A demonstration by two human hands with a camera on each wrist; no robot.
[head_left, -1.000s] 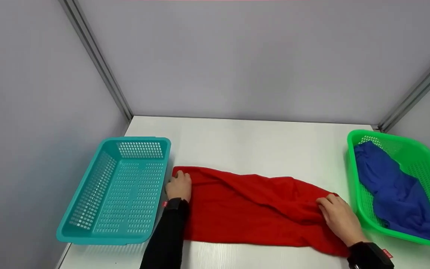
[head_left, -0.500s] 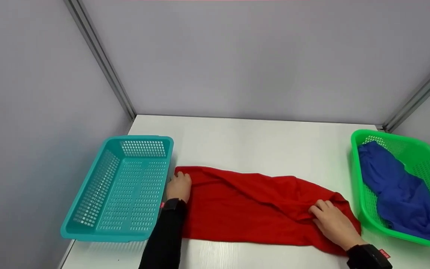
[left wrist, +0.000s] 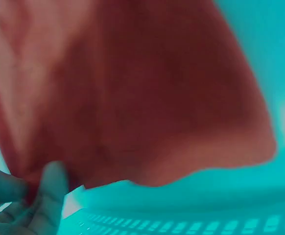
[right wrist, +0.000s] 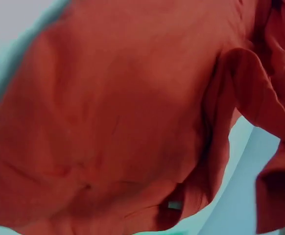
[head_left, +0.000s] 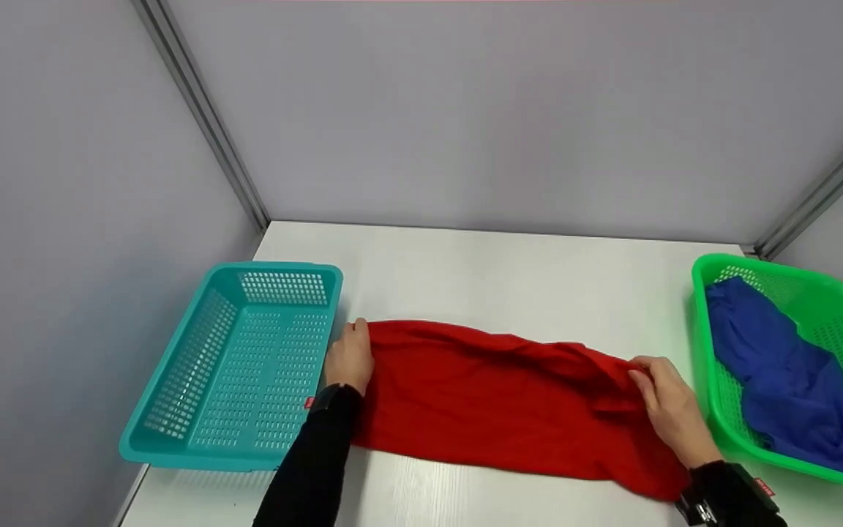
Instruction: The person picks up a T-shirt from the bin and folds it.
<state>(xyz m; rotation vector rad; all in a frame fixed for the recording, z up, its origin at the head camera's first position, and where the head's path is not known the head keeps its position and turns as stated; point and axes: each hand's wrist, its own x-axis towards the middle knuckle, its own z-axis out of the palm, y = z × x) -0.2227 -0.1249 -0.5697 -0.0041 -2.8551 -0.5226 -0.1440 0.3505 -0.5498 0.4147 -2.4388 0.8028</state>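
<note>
Red cloth point(head_left: 495, 417), one piece: spread lengthwise between two baskets, wrinkled along its far edge. Your left hand point(head_left: 350, 357), at its ten o'clock end, pinches the edge; your right hand point(head_left: 674, 417), at three o'clock, grips the other end between thumb and fingers.

Surface: white table point(head_left: 480, 278), under the cloth. Room: grey panels point(head_left: 465, 110) at twelve, with metal strips point(head_left: 205, 117) at the corners.

Left wrist view: thumb and finger meeting on the cloth, a pinch your hand's back hides from the head view. Right wrist view: loose folds and a hanging flap at three o'clock.

Teal basket point(head_left: 260, 373): nine o'clock, its near corner partly covered by your black left sleeve point(head_left: 304, 461). Green basket point(head_left: 824, 300): toward two, holding blue cloth point(head_left: 795, 380).
</note>
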